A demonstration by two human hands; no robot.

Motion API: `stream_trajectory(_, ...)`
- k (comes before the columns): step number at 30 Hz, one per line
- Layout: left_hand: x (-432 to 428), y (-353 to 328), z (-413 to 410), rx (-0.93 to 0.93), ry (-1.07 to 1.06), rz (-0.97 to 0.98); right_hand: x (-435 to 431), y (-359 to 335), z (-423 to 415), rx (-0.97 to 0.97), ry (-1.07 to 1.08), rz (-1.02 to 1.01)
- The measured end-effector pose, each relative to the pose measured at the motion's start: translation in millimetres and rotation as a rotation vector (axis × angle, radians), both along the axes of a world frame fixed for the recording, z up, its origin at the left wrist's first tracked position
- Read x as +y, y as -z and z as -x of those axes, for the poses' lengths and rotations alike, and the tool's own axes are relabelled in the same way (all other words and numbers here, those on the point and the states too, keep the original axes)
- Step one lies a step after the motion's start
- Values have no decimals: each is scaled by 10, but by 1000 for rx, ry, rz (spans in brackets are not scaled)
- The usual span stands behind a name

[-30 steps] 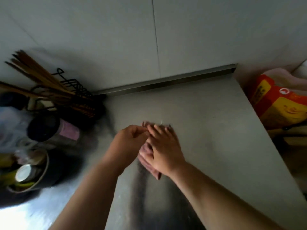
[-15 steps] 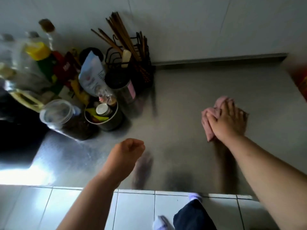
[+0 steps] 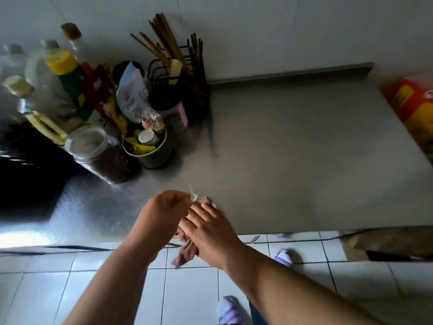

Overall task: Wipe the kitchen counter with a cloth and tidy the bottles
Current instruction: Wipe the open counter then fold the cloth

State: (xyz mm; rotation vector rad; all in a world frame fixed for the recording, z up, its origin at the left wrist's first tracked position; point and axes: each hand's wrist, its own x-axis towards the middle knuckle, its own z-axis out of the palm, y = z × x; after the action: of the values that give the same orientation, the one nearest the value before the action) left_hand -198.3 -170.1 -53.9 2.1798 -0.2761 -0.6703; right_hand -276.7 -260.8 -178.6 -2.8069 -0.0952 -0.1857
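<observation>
A: The steel counter ran below a plain white wall. Where was the cloth?

B: The one pink cloth lay at the counter's front edge, lower centre of the frame, with part of it hanging over the floor tiles. The right hand lay flat on it, fingers straight, pressing rather than gripping. I'd judge it was sweeping dirt towards the edge.

A: And the left hand?

B: Curled, with its fingertips pinched on a white scrap just beside the cloth, apparently picking it off.

A: The bottles?

B: Crowded at upper left, well apart from both hands and not yet tidied. I counted four caps; blur hid any others. Near them stood one jar, one cup and one chopstick rack.
</observation>
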Motion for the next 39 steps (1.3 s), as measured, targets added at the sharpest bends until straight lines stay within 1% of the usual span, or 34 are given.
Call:
stream_trajectory(7, -765, 127, 211, 29, 179, -20, -1192, 95, 1015, -58, 213, 77)
stream_trajectory(9, -1058, 120, 339, 44, 244, -16, -1593, 101, 1344, -28, 299, 91)
stream_trajectory(13, -1602, 123, 581, 97, 332, 24, -2309, 17, 1931, 140, 470, 62)
stream_trajectory(15, -1822, 140, 676, 119, 370, 33, -2612, -32, 2227, 212, 591, 67)
stream_trajectory(18, -2145, 146, 793, 113, 419, 27, -3058, -146, 2624, 352, 785, 16)
stream_trajectory(19, -2237, 149, 813, 114, 430, 24, -3185, -195, 2701, 385, 830, -4)
stream_trajectory(21, -2378, 157, 833, 119, 436, 19, -3360, -312, 2747, 462, 902, -148)
stream_trajectory(23, -2526, 164, 843, 109, 441, 8, -3372, -471, 2577, 478, 1017, -358)
stream_trajectory(24, -2565, 158, 856, 105, 440, 6, -3264, -553, 2441, 446, 1037, -397)
stream_trajectory(25, -2668, 159, 863, 101, 439, 7, -3163, -599, 2266, 384, 989, -331)
stream_trajectory(27, -2785, 137, 872, 108, 426, 12, -2752, -568, 1878, 258, 786, -126)
stream_trajectory(28, -2905, 166, 856, 112, 426, 15, -2602, -481, 1695, 214, 713, -125)
stream_trajectory(30, -2964, 138, 830, 117, 429, 20, -2373, -349, 1370, 151, 600, -190)
stream_trajectory(31, -3037, 144, 791, 125, 420, 13, -2424, -259, 1222, 145, 561, -180)
stream_trajectory(33, -3137, 136, 713, 116, 382, 0, -2665, -178, 978, 140, 551, -157)
stream_trajectory(36, -3305, 138, 575, 74, 297, 2, -3243, -206, 632, 143, 586, -138)
stream_trajectory(39, -3449, 151, 456, 36, 185, 28, -3902, -180, 419, 167, 690, -82)
